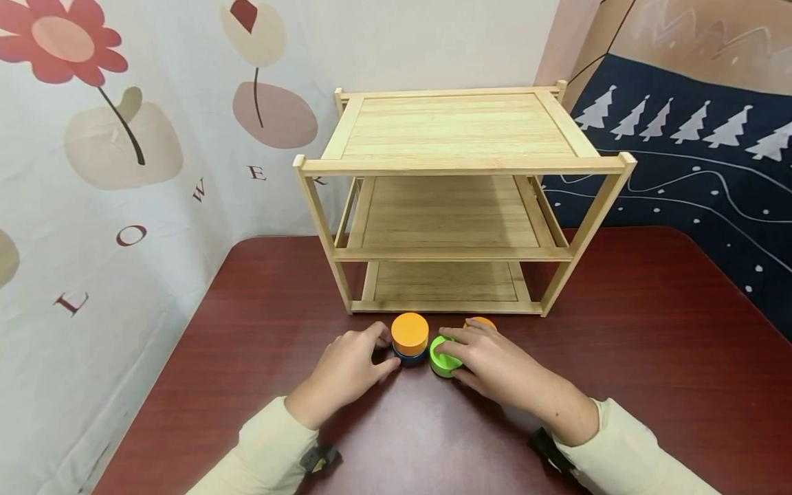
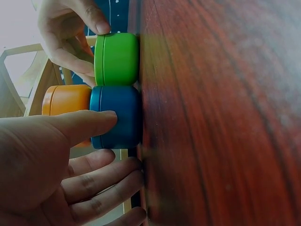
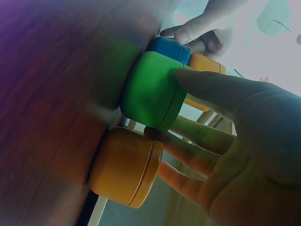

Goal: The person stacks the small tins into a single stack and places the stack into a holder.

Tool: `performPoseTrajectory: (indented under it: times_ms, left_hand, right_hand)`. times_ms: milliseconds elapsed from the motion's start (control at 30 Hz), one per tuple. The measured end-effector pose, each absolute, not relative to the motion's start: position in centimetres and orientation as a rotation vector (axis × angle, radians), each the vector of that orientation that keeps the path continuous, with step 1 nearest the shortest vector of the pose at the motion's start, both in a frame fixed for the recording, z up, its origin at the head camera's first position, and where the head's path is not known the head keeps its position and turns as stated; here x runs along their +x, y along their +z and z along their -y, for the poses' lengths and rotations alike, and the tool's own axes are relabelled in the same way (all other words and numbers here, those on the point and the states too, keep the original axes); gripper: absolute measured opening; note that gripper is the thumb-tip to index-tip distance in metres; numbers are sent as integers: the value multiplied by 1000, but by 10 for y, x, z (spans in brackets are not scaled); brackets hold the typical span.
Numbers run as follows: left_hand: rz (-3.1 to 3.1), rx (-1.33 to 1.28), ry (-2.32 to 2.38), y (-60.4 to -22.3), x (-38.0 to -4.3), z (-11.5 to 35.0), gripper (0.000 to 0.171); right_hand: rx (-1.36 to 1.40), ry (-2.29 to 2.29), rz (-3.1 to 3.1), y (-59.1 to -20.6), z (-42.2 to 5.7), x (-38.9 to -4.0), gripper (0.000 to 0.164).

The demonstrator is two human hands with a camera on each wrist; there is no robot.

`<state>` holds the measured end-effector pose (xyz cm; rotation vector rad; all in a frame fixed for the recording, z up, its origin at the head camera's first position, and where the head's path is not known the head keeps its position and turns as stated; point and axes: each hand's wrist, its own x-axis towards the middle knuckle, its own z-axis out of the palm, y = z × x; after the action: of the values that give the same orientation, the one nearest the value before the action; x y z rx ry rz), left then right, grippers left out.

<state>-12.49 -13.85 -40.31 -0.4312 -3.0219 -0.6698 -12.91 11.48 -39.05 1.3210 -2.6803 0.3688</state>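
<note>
Right grip on the green jar; left grip loose beside the stacked pair

Viewed as one standing by sees it, with the person's two hands at work on a dark red counter. The right grip is narrowed about the green jar, thumb on the near side and fingers reaching over its lid to the far side. This jar stands on the counter between the stack and a single orange jar. It is squat, a little broader than tall; its round axis runs vertically and its lid faces upward. The left grip is fairly wide, thumb and loosely extended fingers set around the left side of the blue jar; whether the thumb touches it I cannot tell. The blue jar, also upright, carries the upper orange jar, lid up, the two sharing nearly one vertical axis. The green jar is just beside this stack. The single orange jar is upright too, partly covered by the right grip in the head view; contact with the fingertips is unclear. Behind all four jars rises a three-tiered wooden rack.
</note>
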Motion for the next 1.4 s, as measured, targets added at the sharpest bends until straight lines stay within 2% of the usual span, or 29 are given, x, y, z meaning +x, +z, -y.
performPoseTrajectory:
  times_ms: [1400]
  left_hand:
    - [3034,-423,-664,-400,-125,137,30]
  right_hand:
    - [1380,324,2617,-385,-117,-130,40]
